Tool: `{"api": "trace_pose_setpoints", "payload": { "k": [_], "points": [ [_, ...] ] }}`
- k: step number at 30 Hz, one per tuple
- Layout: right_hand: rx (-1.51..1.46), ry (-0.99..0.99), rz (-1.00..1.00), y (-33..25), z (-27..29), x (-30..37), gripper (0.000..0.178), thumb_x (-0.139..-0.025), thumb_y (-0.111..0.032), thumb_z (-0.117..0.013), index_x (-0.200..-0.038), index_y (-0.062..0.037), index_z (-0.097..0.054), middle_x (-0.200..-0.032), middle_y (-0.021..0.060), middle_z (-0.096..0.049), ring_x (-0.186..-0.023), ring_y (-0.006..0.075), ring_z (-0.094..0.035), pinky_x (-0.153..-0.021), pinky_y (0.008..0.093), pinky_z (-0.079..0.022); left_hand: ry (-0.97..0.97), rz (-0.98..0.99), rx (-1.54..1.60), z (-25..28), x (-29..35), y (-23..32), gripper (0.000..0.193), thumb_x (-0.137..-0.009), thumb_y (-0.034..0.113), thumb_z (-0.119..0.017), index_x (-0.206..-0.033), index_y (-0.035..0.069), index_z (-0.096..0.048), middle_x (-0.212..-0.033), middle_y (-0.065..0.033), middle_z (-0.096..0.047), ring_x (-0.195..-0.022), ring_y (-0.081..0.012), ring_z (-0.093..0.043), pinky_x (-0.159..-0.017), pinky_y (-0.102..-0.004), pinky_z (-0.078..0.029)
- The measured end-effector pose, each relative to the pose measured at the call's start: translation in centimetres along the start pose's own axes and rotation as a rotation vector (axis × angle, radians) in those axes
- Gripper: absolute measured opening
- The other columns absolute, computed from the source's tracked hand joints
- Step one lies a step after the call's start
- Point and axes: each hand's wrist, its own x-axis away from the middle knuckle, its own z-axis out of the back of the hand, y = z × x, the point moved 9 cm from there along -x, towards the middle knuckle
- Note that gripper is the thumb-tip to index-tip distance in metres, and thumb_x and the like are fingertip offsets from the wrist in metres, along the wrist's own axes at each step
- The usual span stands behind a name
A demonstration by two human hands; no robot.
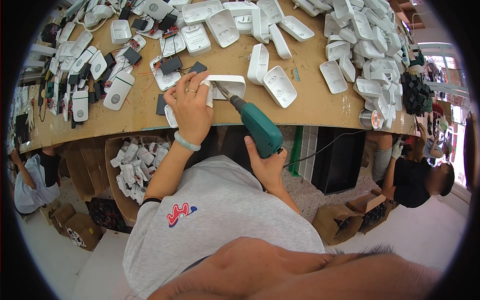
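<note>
My left hand [190, 100] grips the left end of a white plastic casing [232, 86] at the table's near edge. White wrapping covers one of its fingers. My right hand [268, 167] is closed round the rear of a green corded power tool [261, 125]; I cannot tell its exact kind. The tool's slim metal tip points up and left into the casing, close to my left fingertips. The exact contact point is too small to make out. Just beyond my left hand lie a white housing [164, 77] with wires and a black box-shaped part [171, 65].
White casings [362, 27] are heaped at right, beside black parts [417, 95] and a solder spool [370, 119]. Wired housings crowd the left of the brown tabletop [220, 60]. Below stand a carton [112, 165] of white parts and a black crate [340, 160]. Co-workers sit either side.
</note>
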Motion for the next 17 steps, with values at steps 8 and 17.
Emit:
{"api": "trace_pose_setpoints", "payload": {
  "k": [8, 17],
  "points": [
    [0.028, -0.017, 0.027, -0.43, -0.27, -0.25, 0.024, -0.090, -0.016, -0.076, -0.102, -0.0005, -0.063, -0.076, 0.0058, -0.065, -0.066, 0.0083, -0.056, -0.061, 0.0249, -0.048, 0.004, 0.009, -0.012, 0.17, -0.06, -0.03, 0.025, -0.069, -0.003, -0.065, -0.093, 0.005, -0.066, -0.127, 0.0030, -0.064, -0.122, -0.0220, -0.053, -0.096, -0.0453, -0.031],
    [0.062, -0.037, 0.001, -0.79, -0.21, -0.37, 0.023, -0.091, -0.017, -0.075, -0.104, -0.0019, -0.063, -0.077, 0.0071, -0.067, -0.065, 0.0090, -0.058, -0.061, 0.0245, -0.048, -0.023, 0.008, -0.025, -0.06, 0.04, -0.15, 0.028, -0.067, -0.003, -0.066, -0.094, 0.005, -0.066, -0.129, 0.0022, -0.063, -0.123, -0.0216, -0.052, -0.096, -0.0460, -0.031]
  ]
}}
